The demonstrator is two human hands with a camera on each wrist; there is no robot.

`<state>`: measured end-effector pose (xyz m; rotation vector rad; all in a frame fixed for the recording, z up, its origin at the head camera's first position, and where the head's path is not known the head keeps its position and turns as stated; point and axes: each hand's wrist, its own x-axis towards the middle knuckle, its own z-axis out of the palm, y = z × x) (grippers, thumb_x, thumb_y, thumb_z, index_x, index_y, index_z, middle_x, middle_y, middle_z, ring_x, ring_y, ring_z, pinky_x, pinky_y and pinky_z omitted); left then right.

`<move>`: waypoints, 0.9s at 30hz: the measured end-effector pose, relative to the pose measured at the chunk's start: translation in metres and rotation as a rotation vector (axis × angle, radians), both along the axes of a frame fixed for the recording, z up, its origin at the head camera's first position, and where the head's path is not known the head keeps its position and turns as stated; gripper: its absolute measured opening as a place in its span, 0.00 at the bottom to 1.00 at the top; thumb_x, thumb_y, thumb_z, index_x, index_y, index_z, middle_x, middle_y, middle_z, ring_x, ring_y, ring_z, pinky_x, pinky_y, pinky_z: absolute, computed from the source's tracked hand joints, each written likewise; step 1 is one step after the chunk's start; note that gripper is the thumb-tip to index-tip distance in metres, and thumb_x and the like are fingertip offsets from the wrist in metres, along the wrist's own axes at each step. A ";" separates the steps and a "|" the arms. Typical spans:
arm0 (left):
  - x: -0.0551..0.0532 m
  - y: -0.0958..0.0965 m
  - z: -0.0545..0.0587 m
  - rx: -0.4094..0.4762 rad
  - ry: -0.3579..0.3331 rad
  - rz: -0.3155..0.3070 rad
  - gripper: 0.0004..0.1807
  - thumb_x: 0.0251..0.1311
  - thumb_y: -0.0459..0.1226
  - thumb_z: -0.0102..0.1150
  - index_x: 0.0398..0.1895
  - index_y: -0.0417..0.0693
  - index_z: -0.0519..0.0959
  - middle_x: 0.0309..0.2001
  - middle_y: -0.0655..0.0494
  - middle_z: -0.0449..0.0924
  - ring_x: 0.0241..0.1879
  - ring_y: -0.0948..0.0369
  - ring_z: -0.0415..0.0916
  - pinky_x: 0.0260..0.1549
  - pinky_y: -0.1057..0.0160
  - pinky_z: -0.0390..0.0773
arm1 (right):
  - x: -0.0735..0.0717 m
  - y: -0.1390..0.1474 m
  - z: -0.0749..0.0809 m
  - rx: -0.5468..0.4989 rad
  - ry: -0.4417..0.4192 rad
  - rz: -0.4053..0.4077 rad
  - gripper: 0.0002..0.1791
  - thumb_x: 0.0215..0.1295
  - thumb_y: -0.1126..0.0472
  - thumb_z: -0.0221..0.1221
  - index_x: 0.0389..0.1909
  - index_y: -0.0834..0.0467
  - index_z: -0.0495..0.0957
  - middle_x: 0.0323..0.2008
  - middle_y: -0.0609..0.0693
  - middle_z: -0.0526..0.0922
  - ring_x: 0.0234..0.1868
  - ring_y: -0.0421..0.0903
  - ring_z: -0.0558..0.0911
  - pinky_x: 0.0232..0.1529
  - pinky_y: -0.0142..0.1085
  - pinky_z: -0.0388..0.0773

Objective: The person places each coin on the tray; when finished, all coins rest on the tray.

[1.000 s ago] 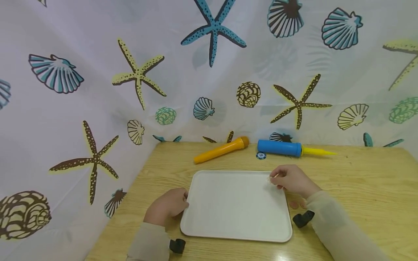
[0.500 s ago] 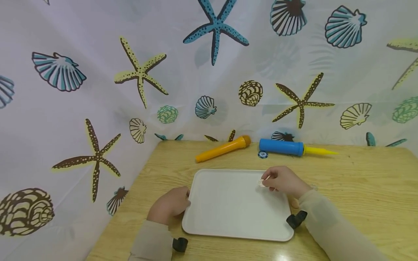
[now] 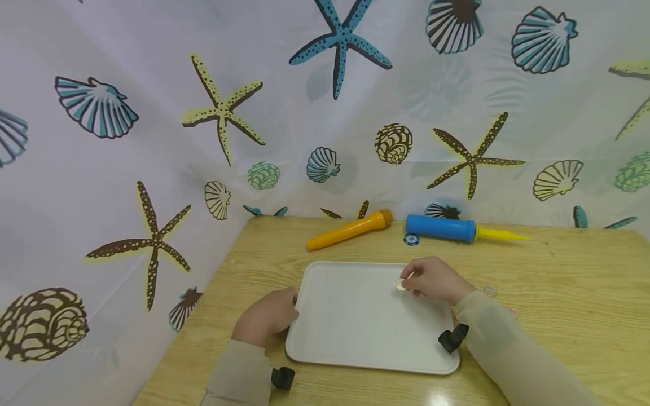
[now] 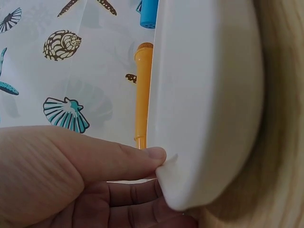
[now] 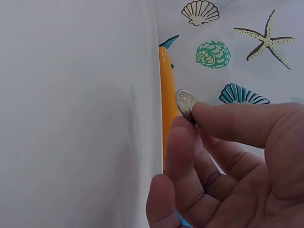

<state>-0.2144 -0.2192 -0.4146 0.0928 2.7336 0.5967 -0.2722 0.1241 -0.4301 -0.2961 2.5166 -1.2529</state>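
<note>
Shell-and-starfish cloth [image 3: 304,107] is hanging behind a wood-grain table [image 3: 569,287], on which a white tray [image 3: 365,321] is lying, its long sides running left to right.

Head view: my right hand [image 3: 434,279] is reaching over the tray's far right part, thumb and fingertips pinching a silver coin [image 3: 400,284]. That coin is showing inside the tray's outline, right of its middle and towards its far edge; its height above the floor I am finding unreadable. My left hand [image 3: 266,317] is holding the tray's left short side, well apart from the coin. Beyond the tray's far edge are lying an orange microphone [image 3: 350,228], a blue-and-yellow pump [image 3: 440,228] and a dark poker chip [image 3: 412,239]. Right of the tray, a pale round disc [image 3: 490,291] is resting.

Left wrist view: my thumb is pressing on the tray's rim while my other fingers are curling beneath, their tips partly hidden.

Right wrist view: my thumb and forefinger are gripping the coin, its face tilted. Governing relation: the coin is projecting past those fingertips, apparently clear of the tray, the right hand being nearer.
</note>
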 end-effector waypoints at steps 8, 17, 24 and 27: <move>-0.003 -0.002 -0.006 0.011 -0.017 0.009 0.09 0.64 0.28 0.50 0.45 0.39 0.75 0.36 0.50 0.76 0.32 0.55 0.73 0.32 0.57 0.73 | -0.003 -0.015 0.000 0.038 -0.008 0.027 0.06 0.64 0.61 0.66 0.40 0.58 0.84 0.32 0.50 0.81 0.30 0.46 0.80 0.35 0.36 0.74; -0.003 0.000 -0.002 -0.002 -0.029 0.013 0.13 0.64 0.28 0.50 0.51 0.37 0.75 0.38 0.50 0.76 0.35 0.54 0.73 0.36 0.55 0.74 | -0.006 -0.028 -0.008 0.120 -0.009 0.018 0.06 0.64 0.58 0.66 0.39 0.55 0.84 0.25 0.49 0.81 0.28 0.45 0.77 0.34 0.36 0.70; -0.002 0.001 0.000 -0.005 -0.036 0.008 0.14 0.65 0.28 0.50 0.53 0.36 0.75 0.39 0.50 0.76 0.37 0.54 0.73 0.40 0.53 0.74 | -0.006 -0.036 -0.010 0.140 -0.029 0.005 0.05 0.66 0.60 0.65 0.39 0.56 0.84 0.24 0.50 0.80 0.30 0.46 0.76 0.35 0.36 0.70; -0.002 0.000 0.001 0.003 -0.035 0.006 0.13 0.65 0.28 0.50 0.51 0.37 0.75 0.37 0.50 0.76 0.35 0.54 0.74 0.38 0.54 0.74 | -0.007 -0.038 -0.009 0.152 -0.032 0.005 0.05 0.66 0.60 0.65 0.39 0.57 0.83 0.24 0.50 0.80 0.30 0.46 0.76 0.35 0.36 0.70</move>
